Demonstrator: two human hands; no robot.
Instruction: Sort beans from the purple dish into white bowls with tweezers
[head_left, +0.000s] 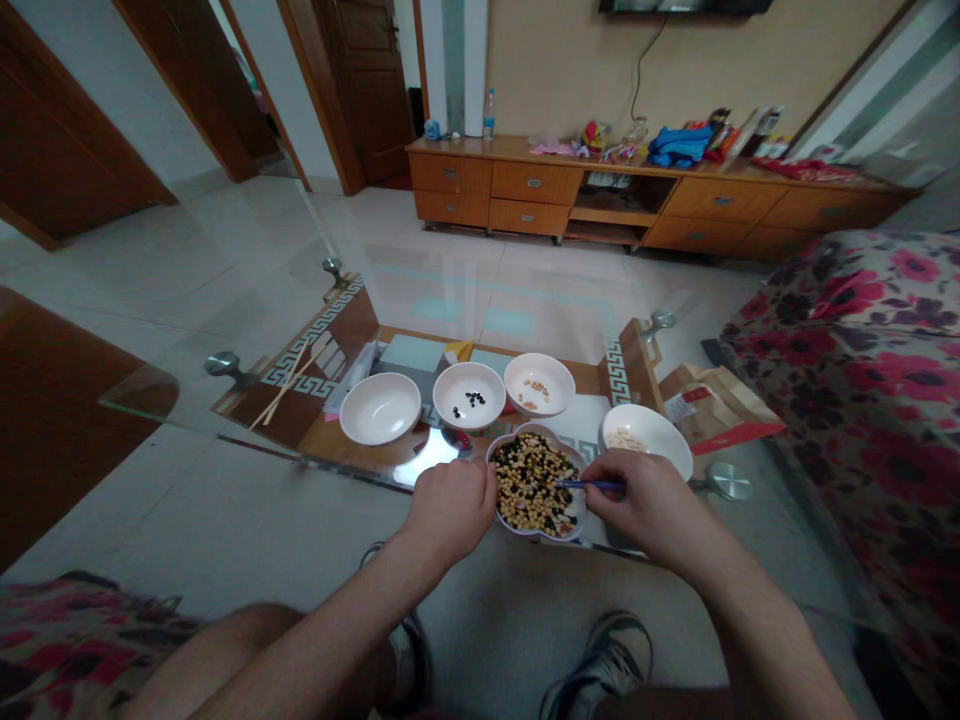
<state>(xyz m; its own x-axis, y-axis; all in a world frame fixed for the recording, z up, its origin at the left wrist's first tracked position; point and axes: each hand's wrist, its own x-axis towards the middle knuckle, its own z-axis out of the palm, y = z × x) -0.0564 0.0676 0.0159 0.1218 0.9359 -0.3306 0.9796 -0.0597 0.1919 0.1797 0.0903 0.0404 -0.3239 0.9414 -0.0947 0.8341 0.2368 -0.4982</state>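
Note:
My left hand (455, 505) is closed on the left rim of a pale, scallop-edged bowl (579, 462). Mixed beans (531, 482), black, yellow and a few white pieces, fill it. In my right hand (651, 500) is a slim blue tool (604, 486) that looks like tweezers, its tip down among the beans at the bowl's right side. Behind stand white bowls: one bare inside (380, 408), one with several black beans (469, 396) and one with yellowish beans (539, 385). A bowl of pale flat pieces (646, 441) sits beyond my right hand.
Everything stands on a glass table (300, 440) with metal supports. Wooden chopsticks (286, 385) lie to the left, and a brown paper bag (720, 405) is at the right. A flowered sofa (862, 330) borders the right side; a wooden cabinet (532, 185) stands along the wall.

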